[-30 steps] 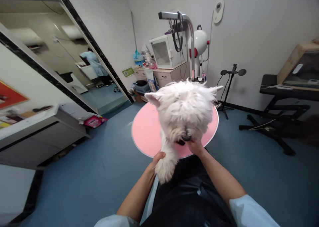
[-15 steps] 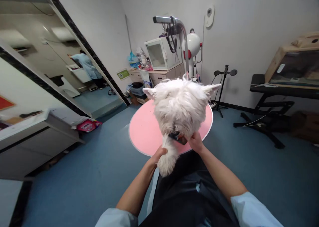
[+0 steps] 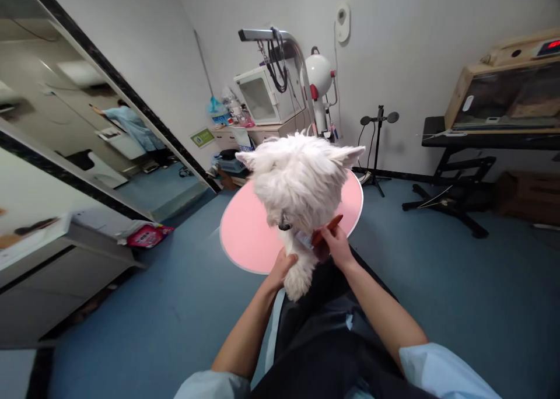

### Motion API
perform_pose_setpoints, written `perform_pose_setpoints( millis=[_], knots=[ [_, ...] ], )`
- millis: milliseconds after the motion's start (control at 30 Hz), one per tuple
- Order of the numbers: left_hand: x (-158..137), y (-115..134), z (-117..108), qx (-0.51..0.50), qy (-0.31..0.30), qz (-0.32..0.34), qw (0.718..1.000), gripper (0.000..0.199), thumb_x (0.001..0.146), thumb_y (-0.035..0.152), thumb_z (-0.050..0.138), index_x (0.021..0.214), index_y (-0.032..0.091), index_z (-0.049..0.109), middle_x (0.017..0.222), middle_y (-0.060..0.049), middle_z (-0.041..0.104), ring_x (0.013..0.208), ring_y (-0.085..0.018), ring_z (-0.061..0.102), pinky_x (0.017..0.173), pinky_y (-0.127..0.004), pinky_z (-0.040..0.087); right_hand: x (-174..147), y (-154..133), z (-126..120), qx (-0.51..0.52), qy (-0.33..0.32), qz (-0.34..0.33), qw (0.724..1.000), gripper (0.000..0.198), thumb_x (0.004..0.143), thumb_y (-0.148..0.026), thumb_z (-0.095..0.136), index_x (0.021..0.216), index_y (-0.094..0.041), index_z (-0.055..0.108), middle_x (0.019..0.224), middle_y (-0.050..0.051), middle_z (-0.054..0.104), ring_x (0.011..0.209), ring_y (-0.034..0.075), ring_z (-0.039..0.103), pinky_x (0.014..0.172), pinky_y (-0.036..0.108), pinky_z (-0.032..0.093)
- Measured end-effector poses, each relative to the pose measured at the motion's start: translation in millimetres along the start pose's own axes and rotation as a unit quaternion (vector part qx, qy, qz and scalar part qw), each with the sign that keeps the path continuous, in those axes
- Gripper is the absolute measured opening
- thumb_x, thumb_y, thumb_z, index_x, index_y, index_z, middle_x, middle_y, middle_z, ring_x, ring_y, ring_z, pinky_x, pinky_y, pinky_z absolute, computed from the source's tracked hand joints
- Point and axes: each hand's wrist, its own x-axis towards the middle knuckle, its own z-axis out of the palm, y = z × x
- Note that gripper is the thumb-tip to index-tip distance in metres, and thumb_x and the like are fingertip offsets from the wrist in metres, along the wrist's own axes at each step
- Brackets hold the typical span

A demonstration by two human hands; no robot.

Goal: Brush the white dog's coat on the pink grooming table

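Observation:
A white fluffy dog [image 3: 301, 180] is on a round pink grooming table [image 3: 238, 235], its head bent down and facing me. My left hand [image 3: 282, 268] is closed around the dog's outstretched front leg [image 3: 300, 279], just above the paw. In my right hand [image 3: 336, 244] is a slicker brush [image 3: 328, 230] with an orange-brown handle. Its pale head lies against the fur at the upper part of that leg, below the dog's chin. The dog's body is mostly hidden behind its head.
A metal grooming arm [image 3: 301, 60] with hanging dark loops rises behind the dog. Beyond it are a white cabinet [image 3: 258, 95] and a white dryer [image 3: 319, 75]. At right stand a black tripod [image 3: 378, 148] and a wooden-framed box [image 3: 503, 101]. A mirror [image 3: 100, 113] at left reflects a person.
The dog's head has turned, its nose moving left. The brush has rotated in my right hand, so its handle now shows. My view has swung slightly right.

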Motion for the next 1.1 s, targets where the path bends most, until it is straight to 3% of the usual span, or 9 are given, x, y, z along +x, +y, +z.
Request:
perform_pose_setpoints(
  millis=[133,300,433,567,700,833,967,1100],
  knots=[
    [2.5,2.5,1.4,-0.008,0.028,-0.011,1.0,0.062,0.057,0.049,0.072,0.105,0.012,0.063,0.084,-0.006,0.068,0.076,-0.022,0.058,0.066,-0.029,0.046,8.9,-2.7,-9.1,-0.004,0.116,-0.012,0.993,0.042,0.072,-0.058,0.068,0.081,-0.018,0.061,0.067,0.002,0.067,0.062,0.018,0.065,0.058,0.03,0.052],
    [6.1,-9.2,5.7,-0.021,-0.024,-0.006,0.999,0.072,0.059,0.053,0.074,0.116,0.011,0.06,0.095,-0.01,0.07,0.089,-0.027,0.06,0.076,-0.032,0.048,12.1,-3.3,-5.8,0.029,0.031,0.01,0.999,0.043,0.07,-0.059,0.071,0.079,-0.018,0.058,0.066,0.003,0.069,0.061,0.019,0.065,0.058,0.031,0.053],
    [6.4,-20.1,6.3,-0.049,-0.004,-0.032,0.998,0.077,0.052,0.057,0.077,0.113,0.013,0.061,0.093,-0.009,0.07,0.086,-0.027,0.061,0.074,-0.032,0.049,9.8,-4.1,-11.7,-0.008,0.117,-0.039,0.992,0.041,0.074,-0.059,0.067,0.079,-0.019,0.058,0.067,0.001,0.068,0.061,0.018,0.064,0.058,0.029,0.052],
    [8.3,-18.8,2.9,-0.064,0.001,-0.049,0.997,0.068,0.048,0.056,0.08,0.097,0.011,0.064,0.083,-0.01,0.069,0.076,-0.025,0.061,0.068,-0.032,0.048,4.5,-2.8,-15.9,-0.034,0.027,-0.037,0.998,0.038,0.076,-0.057,0.066,0.079,-0.019,0.059,0.067,0.002,0.068,0.062,0.018,0.064,0.059,0.03,0.052],
    [11.4,-15.7,2.0,-0.04,-0.004,-0.042,0.998,0.068,0.05,0.055,0.078,0.099,0.011,0.064,0.081,-0.008,0.068,0.074,-0.023,0.06,0.065,-0.03,0.047,8.7,-1.9,-17.0,-0.036,0.066,-0.048,0.996,0.034,0.076,-0.052,0.067,0.079,-0.019,0.059,0.066,0.002,0.067,0.059,0.018,0.062,0.057,0.029,0.05],
    [11.4,-18.3,4.3,-0.034,-0.034,-0.052,0.998,0.07,0.054,0.058,0.077,0.103,0.011,0.064,0.085,-0.01,0.068,0.079,-0.024,0.061,0.069,-0.03,0.047,14.1,-6.7,-18.4,-0.024,0.029,-0.065,0.997,0.03,0.071,-0.047,0.07,0.078,-0.019,0.061,0.072,0.003,0.069,0.067,0.019,0.065,0.063,0.03,0.052],
    [11.7,-21.3,2.8,-0.064,-0.022,-0.042,0.997,0.083,0.049,0.057,0.081,0.114,0.009,0.061,0.1,-0.014,0.069,0.091,-0.029,0.062,0.078,-0.034,0.048,10.2,-10.8,-22.1,-0.017,0.099,-0.093,0.991,0.029,0.074,-0.047,0.067,0.082,-0.02,0.062,0.074,0.003,0.07,0.068,0.019,0.065,0.065,0.031,0.053],
    [15.0,-21.5,1.7,-0.091,-0.049,-0.048,0.994,0.079,0.051,0.056,0.081,0.112,0.009,0.063,0.095,-0.013,0.07,0.086,-0.027,0.063,0.077,-0.035,0.049,5.0,-7.0,-24.2,-0.014,0.027,-0.065,0.997,0.034,0.072,-0.051,0.07,0.079,-0.02,0.061,0.07,0.003,0.069,0.064,0.02,0.065,0.059,0.031,0.052]
  ],
)
